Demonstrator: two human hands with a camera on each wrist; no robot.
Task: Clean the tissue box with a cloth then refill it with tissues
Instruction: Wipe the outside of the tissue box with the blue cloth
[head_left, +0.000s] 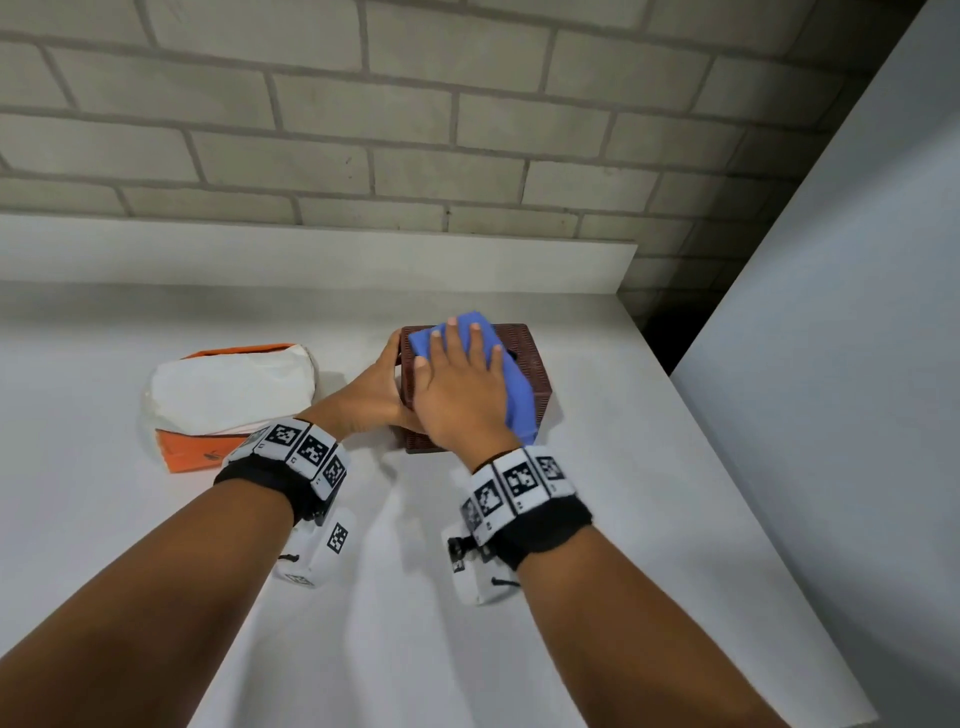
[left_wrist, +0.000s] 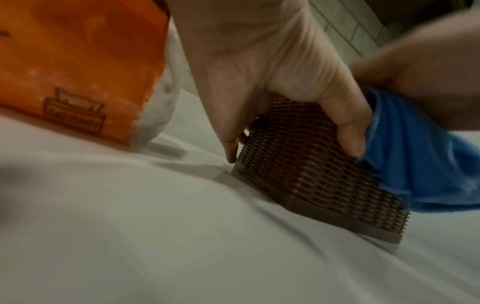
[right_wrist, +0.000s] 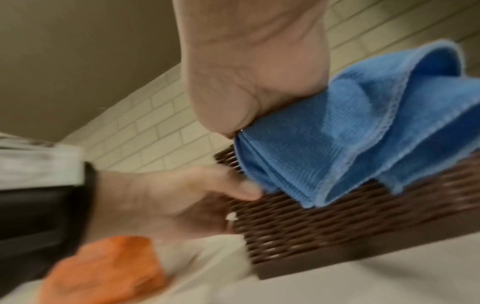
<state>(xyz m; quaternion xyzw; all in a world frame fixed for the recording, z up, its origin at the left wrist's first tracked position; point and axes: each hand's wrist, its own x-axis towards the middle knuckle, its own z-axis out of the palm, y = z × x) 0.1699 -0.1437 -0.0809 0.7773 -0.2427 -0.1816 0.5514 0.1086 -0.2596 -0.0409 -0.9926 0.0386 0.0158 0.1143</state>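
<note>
Brown woven tissue box (head_left: 524, 364) is sitting on a white counter (head_left: 597, 545); left hand (head_left: 371, 397) is gripping its nine o'clock side. Right hand (head_left: 460, 387), fingers spread flat, is pressing a blue cloth (head_left: 517, 395) onto its top; an orange tissue pack (head_left: 223, 402) is lying at nine o'clock.

A white countertop (head_left: 623, 519) is running along a wall of pale grey bricks (head_left: 363, 130) laid in staggered courses, with a low white upstand (head_left: 311, 254) lining the junction. A plain white panel (head_left: 857, 312) is standing at the right, leaving a dark shadowed gap (head_left: 670, 332) beside the counter's end.
</note>
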